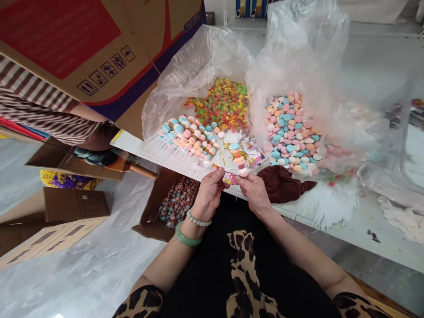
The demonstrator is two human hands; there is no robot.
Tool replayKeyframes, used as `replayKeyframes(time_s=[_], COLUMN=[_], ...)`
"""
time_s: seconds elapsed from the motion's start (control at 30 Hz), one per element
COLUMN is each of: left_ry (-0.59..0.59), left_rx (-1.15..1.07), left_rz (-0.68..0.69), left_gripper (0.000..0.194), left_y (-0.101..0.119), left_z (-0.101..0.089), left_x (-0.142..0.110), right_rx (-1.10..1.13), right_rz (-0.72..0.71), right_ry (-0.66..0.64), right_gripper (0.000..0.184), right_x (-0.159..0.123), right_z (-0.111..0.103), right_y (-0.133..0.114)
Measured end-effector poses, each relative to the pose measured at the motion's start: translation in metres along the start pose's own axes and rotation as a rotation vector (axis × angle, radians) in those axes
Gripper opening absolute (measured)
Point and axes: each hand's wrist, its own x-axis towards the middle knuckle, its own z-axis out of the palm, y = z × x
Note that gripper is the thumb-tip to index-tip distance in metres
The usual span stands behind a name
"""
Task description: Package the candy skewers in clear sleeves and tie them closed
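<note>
My left hand [211, 189], with a beaded bracelet and a green bangle at its wrist, pinches a small printed plastic bag [229, 178]. Thumb and fingers of my right hand [254, 191] are closed on the bag's other side. Just above the right fingertips is a candy skewer [236, 155] of stacked pastel pieces; whether the hand also grips it I cannot tell. Gold twist ties [228, 145] and more printed bags [252, 150] lie beyond. A pile of finished candy skewers [188, 137] rests to the left, white sticks pointing toward the table edge.
Clear plastic bags hold colourful ring gummies [227, 104] and pastel candies [291, 132]. A brown cloth [281, 183] and white sticks [331, 201] lie at right. Below left, an open carton [149, 216] contains wrapped skewers. A large cardboard box [132, 26] stands at left, near another person's striped clothing [36, 101].
</note>
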Motion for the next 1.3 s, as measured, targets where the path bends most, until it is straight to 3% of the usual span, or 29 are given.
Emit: replayKeyframes(time_s=[0.13, 0.27, 0.43, 0.57, 0.7, 0.83, 0.97, 1.1, 1.2, 1.3], left_ry=[0.071, 0.16, 0.14, 0.122, -0.006, -0.042, -0.075, -0.164, -0.178, -0.11], left_rx=[-0.09, -0.199, -0.248, -0.264, -0.195, -0.043, 0.073, 0.144, 0.067, -0.053], left_rz=[-0.026, -0.143, -0.171, -0.041, 0.181, 0.213, 0.172, 0.025, -0.075, -0.125], left_gripper=[0.024, 0.019, 0.025, 0.021, 0.025, 0.026, 0.032, 0.033, 0.029, 0.021], left_y=[0.009, 0.025, 0.041, 0.041, 0.024, 0.004, -0.001, 0.002, 0.003, 0.007], left_z=[-0.004, -0.011, -0.019, -0.017, -0.006, 0.004, 0.008, 0.009, 0.006, 0.001], left_x=[0.006, 0.013, 0.019, 0.017, 0.005, -0.006, -0.012, -0.011, -0.007, 0.0], right_rx=[-0.169, -0.453, -0.632, -0.508, -0.08, 0.093, 0.089, 0.012, -0.045, -0.153], right_rz=[-0.137, -0.29, -0.418, -0.347, -0.088, 0.003, 0.027, -0.032, -0.085, -0.183], right_ry=[-0.043, -0.045, -0.085, -0.083, -0.045, -0.067, -0.002, 0.025, -0.005, 0.007], right_gripper=[0.03, 0.032, 0.031, 0.024, 0.023, 0.029, 0.027, 0.024, 0.024, 0.027], right_x=[-0.003, -0.012, -0.024, -0.027, -0.019, -0.01, -0.005, 0.001, 0.004, 0.002], right_z=[-0.013, -0.026, -0.025, -0.015, 0.004, 0.016, 0.01, -0.001, -0.008, -0.016], right_y=[0.002, -0.003, -0.011, -0.01, -0.009, -0.012, -0.01, -0.003, 0.002, 0.003])
